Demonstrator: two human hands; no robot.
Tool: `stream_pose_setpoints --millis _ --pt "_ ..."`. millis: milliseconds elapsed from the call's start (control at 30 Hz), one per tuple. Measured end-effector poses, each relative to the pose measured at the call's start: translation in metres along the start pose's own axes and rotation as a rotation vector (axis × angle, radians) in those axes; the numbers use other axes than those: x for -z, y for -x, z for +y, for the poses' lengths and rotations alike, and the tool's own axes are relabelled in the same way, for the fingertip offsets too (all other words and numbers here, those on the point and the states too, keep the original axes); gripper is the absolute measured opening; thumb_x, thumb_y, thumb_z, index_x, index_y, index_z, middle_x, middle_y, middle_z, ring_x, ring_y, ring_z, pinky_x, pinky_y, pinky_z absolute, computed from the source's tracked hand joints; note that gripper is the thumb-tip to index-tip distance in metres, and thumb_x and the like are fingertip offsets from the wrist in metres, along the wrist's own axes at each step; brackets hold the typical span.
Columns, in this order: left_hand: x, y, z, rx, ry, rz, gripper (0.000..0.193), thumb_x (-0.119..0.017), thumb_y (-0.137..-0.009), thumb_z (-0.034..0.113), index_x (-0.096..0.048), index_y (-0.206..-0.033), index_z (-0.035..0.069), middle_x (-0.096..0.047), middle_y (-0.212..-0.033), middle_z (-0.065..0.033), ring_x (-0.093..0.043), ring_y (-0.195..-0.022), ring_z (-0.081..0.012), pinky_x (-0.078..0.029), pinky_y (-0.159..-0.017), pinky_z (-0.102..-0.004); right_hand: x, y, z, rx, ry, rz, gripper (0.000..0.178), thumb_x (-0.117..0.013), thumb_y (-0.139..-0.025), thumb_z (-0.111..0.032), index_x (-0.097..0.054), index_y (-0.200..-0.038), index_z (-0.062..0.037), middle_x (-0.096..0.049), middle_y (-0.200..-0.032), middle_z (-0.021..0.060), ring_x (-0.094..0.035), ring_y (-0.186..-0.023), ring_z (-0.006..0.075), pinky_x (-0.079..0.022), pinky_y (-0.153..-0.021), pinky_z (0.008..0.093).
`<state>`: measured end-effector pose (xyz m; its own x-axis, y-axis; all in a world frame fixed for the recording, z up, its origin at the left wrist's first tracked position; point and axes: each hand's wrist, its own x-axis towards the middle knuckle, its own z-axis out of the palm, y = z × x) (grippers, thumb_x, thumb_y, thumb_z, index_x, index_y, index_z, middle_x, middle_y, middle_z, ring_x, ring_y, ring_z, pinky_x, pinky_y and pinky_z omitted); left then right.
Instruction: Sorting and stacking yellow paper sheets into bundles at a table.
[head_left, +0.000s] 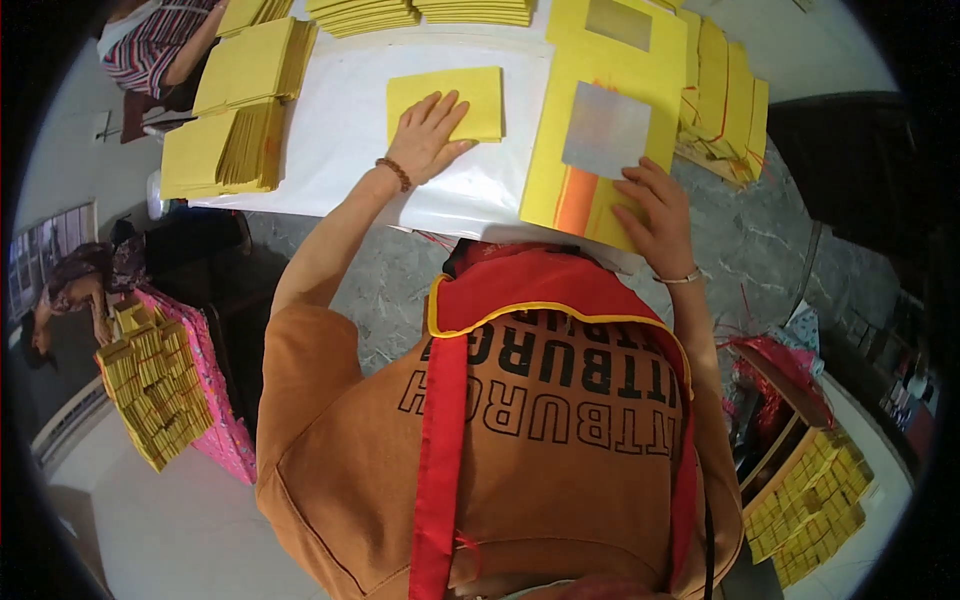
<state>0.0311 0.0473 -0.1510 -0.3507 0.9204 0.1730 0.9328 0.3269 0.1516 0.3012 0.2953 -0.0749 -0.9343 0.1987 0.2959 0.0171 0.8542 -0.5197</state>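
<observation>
My left hand (430, 135) lies flat, fingers stretched out, on a folded yellow paper bundle (482, 95) on the white-covered table (345, 130). A beaded bracelet circles that wrist. To the right is a pile of large yellow paper sheets (665, 75) with silver squares. The nearest silver square (605, 130) has an orange band (577, 200) below it. My right hand (655, 215) rests at the right edge of this sheet, fingers bent and apart from the thumb, fingertips near the square's lower corner. Whether it grips any paper is not clear.
Stacks of folded yellow paper (225, 150) line the table's left side, with more stacks (470, 10) at the far edge. Tied yellow bundles (725, 100) stand at the right. Filled containers of yellow bundles (155, 385) sit low left and right (812, 500). Other people are at the left.
</observation>
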Motion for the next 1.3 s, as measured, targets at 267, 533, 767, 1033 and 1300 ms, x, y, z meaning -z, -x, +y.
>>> stream_pose_setpoints --millis 267,533,767,1033,1300 --pt "0.08 -0.034 0.106 -0.409 0.366 0.153 0.034 -0.062 -0.077 0.021 -0.058 -0.108 0.007 -0.058 -0.103 -0.0084 -0.053 -0.095 -0.0259 -0.042 -0.08 -0.0382 -0.001 0.0 0.001 -0.031 -0.131 0.035 0.026 -0.069 -0.071 -0.014 -0.063 -0.095 -0.0074 -0.058 -0.108 0.0064 -0.049 -0.114 0.0296 -0.04 -0.092 0.0396" --pt "0.082 -0.037 0.123 -0.511 0.373 -0.018 0.024 -0.064 -0.077 0.02 -0.061 -0.096 0.006 -0.058 -0.092 -0.0062 -0.053 -0.089 -0.0225 -0.045 -0.075 -0.0338 -0.003 0.007 0.015 -0.189 -0.506 0.014 0.015 -0.058 -0.084 -0.014 -0.063 -0.095 -0.0049 -0.059 -0.11 0.0076 -0.044 -0.12 0.0274 -0.035 -0.098 0.037" --pt "0.083 -0.052 0.114 -0.336 0.785 -0.168 0.013 -0.06 -0.082 0.012 -0.063 -0.085 0.0 -0.057 -0.071 -0.0124 -0.055 -0.064 -0.0272 -0.045 -0.059 -0.0345 -0.007 0.011 0.021 -0.275 -0.768 0.06 0.046 -0.029 -0.097 -0.034 -0.063 -0.095 -0.0024 -0.06 -0.108 0.01 -0.04 -0.123 0.0281 -0.028 -0.103 0.0375" --pt "0.085 -0.06 0.107 -0.119 0.865 -0.469 0.014 -0.059 -0.078 0.013 -0.063 -0.084 0.001 -0.062 -0.072 -0.0095 -0.058 -0.062 -0.0182 -0.044 -0.057 -0.0297 -0.004 0.009 0.019 -0.313 -0.829 0.049 0.05 -0.029 -0.097 -0.039 -0.062 -0.096 -0.0019 -0.061 -0.107 0.0111 -0.039 -0.124 0.0278 -0.028 -0.103 0.0368" --pt "0.091 -0.068 0.108 -0.058 0.925 -0.536 0.014 -0.06 -0.078 0.013 -0.063 -0.083 0.0 -0.061 -0.067 -0.0074 -0.055 -0.06 -0.0116 -0.043 -0.056 -0.0261 -0.001 0.008 0.02 -0.341 -0.806 0.023 0.058 -0.021 -0.095 -0.042 -0.063 -0.1 -0.0029 -0.061 -0.11 0.0104 -0.039 -0.125 0.0275 -0.029 -0.102 0.0372"
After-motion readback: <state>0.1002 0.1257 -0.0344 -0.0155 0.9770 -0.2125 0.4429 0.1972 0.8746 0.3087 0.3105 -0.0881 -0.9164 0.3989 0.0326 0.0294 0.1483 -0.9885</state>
